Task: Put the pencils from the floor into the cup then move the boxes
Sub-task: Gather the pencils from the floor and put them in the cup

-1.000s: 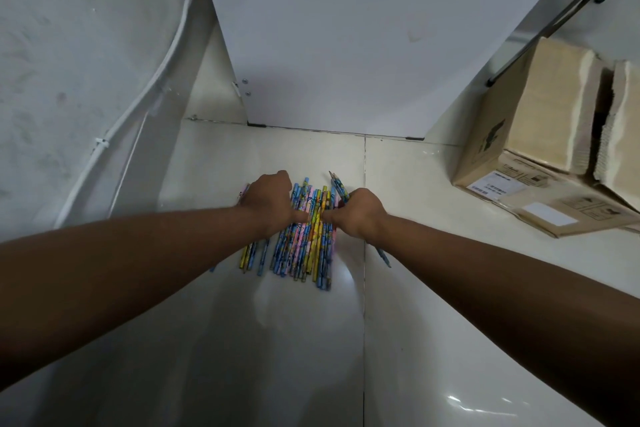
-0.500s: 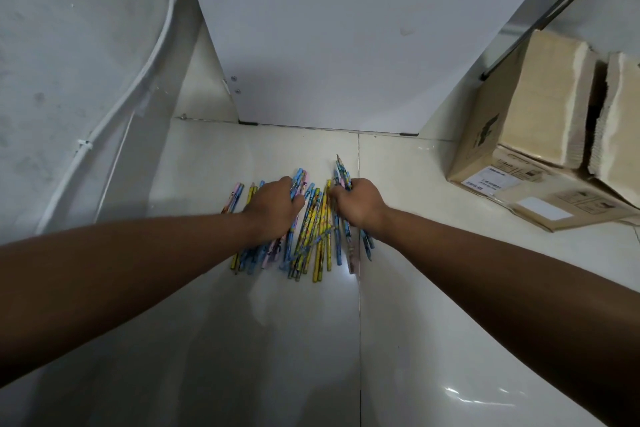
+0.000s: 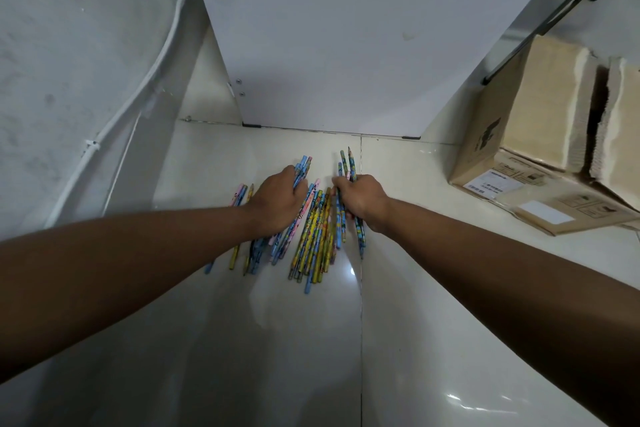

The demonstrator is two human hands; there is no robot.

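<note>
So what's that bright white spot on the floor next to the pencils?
Head view: that is glare, a light mirrored in the glossy cream floor tile, just below the colourful printed pencils; same view, fainter glints lower right.

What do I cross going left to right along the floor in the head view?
Wall cable, stray pencils, left hand, loose pencil pile, right hand, cardboard boxes; each hand grips pencils.
</note>
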